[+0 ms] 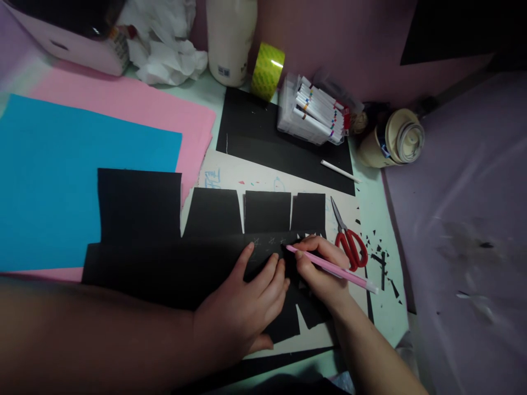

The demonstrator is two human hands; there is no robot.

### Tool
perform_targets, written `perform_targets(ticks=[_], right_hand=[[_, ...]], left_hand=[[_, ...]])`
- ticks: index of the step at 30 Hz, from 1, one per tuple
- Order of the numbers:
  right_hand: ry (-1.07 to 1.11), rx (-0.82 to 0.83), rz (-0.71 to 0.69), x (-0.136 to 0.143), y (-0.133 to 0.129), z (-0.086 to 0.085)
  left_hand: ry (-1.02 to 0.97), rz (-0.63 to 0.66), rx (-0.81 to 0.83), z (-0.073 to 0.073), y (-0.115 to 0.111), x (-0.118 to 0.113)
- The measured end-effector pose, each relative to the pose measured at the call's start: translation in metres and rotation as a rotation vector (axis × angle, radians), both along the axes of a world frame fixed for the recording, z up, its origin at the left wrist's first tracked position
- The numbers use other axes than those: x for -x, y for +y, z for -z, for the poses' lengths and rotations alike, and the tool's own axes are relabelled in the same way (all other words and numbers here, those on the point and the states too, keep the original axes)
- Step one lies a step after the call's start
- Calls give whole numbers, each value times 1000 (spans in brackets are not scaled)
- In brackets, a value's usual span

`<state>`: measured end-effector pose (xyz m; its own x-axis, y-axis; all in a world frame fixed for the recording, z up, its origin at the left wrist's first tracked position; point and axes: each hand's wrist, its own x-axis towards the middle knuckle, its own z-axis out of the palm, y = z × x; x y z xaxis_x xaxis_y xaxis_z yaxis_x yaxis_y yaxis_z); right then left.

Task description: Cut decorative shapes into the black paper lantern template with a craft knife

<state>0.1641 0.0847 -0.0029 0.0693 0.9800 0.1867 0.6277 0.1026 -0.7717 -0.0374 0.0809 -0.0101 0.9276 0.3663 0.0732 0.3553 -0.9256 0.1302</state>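
A large sheet of black paper (164, 263), cut into flaps along its far edge, lies in front of me. My left hand (255, 296) rests on it with the fingers spread and stretched out. In my right hand (325, 269) is a pink pen (333, 267), its dark tip touching the black paper. Small star outlines (263, 241) in a pale line show between the left fingertips and the pen tip. Red-handled scissors (349, 241) lie just beyond my right hand, blades pointing away. Part of the paper is hidden under both hands and the left forearm.
Blue paper (82, 181) and pink paper (193, 120) lie at the left. Toward the back are a yellow tape roll (267, 71), a box of white markers (315, 112) and a lidded cup (391, 140). Black paper scraps (382, 269) lie scattered at the right edge.
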Motion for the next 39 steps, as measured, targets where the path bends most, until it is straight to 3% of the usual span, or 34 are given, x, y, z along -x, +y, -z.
perform_targets(ticks=[39], right_hand=[[45, 51, -18, -7, -4, 13]], left_hand=[[-26, -32, -13, 4, -1, -2]])
